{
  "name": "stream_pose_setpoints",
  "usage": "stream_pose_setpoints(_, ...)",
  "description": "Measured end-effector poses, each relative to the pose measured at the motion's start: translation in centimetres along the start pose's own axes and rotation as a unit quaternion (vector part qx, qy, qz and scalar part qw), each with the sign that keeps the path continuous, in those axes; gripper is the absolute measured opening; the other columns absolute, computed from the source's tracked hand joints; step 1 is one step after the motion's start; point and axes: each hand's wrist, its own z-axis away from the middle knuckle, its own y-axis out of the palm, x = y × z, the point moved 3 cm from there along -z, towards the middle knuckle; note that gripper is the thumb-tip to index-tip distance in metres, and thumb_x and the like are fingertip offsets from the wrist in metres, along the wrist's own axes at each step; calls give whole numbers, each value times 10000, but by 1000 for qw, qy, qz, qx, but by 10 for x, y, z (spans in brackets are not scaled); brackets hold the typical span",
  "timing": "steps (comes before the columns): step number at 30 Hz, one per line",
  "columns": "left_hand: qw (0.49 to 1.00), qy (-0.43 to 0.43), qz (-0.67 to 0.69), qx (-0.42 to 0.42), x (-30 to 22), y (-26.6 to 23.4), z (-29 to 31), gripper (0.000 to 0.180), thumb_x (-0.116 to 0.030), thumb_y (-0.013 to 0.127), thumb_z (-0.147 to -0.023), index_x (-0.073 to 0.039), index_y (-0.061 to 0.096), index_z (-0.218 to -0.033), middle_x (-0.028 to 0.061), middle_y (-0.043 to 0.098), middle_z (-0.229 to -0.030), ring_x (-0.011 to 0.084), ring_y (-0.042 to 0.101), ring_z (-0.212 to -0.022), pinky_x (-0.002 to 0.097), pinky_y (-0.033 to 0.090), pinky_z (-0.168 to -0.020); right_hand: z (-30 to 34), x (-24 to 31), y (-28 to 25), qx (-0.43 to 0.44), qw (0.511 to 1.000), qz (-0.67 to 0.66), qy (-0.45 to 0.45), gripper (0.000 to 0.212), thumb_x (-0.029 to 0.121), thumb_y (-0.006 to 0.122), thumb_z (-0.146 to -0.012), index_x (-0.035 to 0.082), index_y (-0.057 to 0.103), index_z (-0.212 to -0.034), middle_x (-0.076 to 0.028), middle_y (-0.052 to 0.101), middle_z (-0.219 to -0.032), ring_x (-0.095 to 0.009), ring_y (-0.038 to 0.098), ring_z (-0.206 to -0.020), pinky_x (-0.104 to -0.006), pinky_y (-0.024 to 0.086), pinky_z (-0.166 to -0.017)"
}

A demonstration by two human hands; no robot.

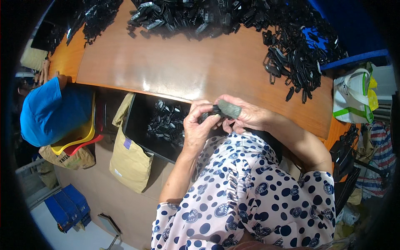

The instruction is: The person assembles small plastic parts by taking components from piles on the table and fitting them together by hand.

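Just over the table's near edge, my two hands meet around a small black part (216,109). My left hand (196,127) pinches it from the left, fingers bent and closed. From the other side, my right hand (250,116) has its fingers curled around the same part. A grey-green knitted finger cover (230,108) sits over a digit of my right hand. The fingers hide most of the part, so its exact kind cannot be made out. Below and left of my hands stands a black bin (139,139) holding many small black plastic pieces (166,121).
Black plastic parts (208,16) heap along the far side of the brown table (166,58), with another pile (291,66) at right. A tan bag (132,160) hangs by the bin. Blue cloth (54,108) covers yellow and red bins at left; a white-green bag (353,98) stands right.
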Motion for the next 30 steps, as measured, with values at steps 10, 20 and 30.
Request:
stream_pose_setpoints(10,994,-65,89,-16,-3,-39,13,202,-123,719,-783,9,634,-912,122,512,-1271,82,579,-774,185,469,-571,-33,-19,24,118,993,19,23,245,287,542,-941,77,516,-1065,-23,550,-924,-46,474,-702,-194,406,-616)
stream_pose_setpoints(20,994,-90,-38,-57,-8,-73,9,360,-212,738,-784,-11,605,-1052,65,561,-1094,108,532,-795,238,457,-673,-61,-35,17,-10,975,195,-106,365,347,579,-914,57,505,-1122,-59,584,-917,-115,571,-656,-242,463,-556)
stream_pose_setpoints(30,748,212,-627,43,-61,3,-118,303,-107,661,-800,-53,600,-1092,140,603,-1005,308,595,-875,377,459,-776,70,48,-100,-431,567,701,-20,331,184,652,-807,35,512,-1067,-148,571,-967,-327,629,-817,-391,539,-662)
